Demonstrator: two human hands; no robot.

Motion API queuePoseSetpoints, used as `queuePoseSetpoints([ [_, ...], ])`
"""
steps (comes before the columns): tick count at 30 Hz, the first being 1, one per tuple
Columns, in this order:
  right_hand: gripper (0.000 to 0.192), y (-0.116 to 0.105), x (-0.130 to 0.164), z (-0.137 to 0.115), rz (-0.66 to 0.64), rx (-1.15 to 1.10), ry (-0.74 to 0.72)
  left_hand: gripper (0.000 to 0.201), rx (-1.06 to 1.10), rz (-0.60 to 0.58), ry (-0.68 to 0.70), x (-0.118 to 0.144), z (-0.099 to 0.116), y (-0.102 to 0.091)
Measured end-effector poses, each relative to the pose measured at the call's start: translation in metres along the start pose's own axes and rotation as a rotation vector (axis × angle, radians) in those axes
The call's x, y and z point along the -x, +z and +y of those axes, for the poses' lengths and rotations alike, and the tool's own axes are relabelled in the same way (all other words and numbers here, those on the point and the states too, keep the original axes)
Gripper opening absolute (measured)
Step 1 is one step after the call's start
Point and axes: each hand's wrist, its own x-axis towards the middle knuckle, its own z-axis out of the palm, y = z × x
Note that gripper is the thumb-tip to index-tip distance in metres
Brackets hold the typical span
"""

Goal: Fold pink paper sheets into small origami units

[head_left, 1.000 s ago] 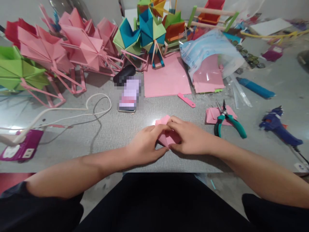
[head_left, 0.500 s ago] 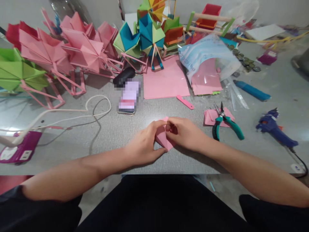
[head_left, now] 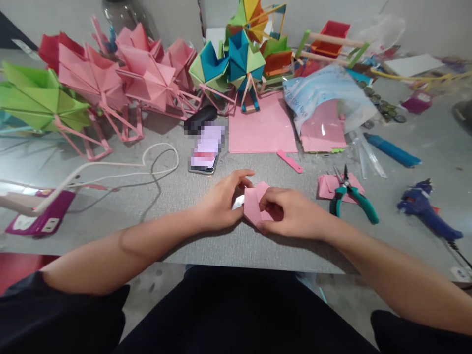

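Pinching a small pink folded paper [head_left: 253,205], the left hand [head_left: 221,200] and right hand [head_left: 291,214] are holding it together just above the near edge of the grey table [head_left: 177,196]. Green pliers [head_left: 350,194] are lying near the right hand, on more pink paper [head_left: 326,186].
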Motion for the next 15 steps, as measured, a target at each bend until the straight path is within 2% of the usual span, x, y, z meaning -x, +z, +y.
queuePoseSetpoints([
  [3,0.036,0.000,0.003,0.002,-0.032,0.042,-0.056,0.074,0.001,-0.021,-0.007,-0.004,0.000,-0.001],
  [6,0.042,0.002,0.005,0.004,-0.044,0.111,-0.079,0.066,-0.069,-0.059,-0.029,-0.007,0.000,-0.004],
  [10,0.029,0.000,0.006,0.009,-0.065,0.103,-0.186,0.043,-0.178,-0.103,-0.049,-0.011,0.001,-0.009],
  [15,0.020,-0.010,0.003,0.024,-0.105,-0.033,-0.261,0.028,-0.222,-0.106,-0.147,-0.012,0.006,-0.015],
])
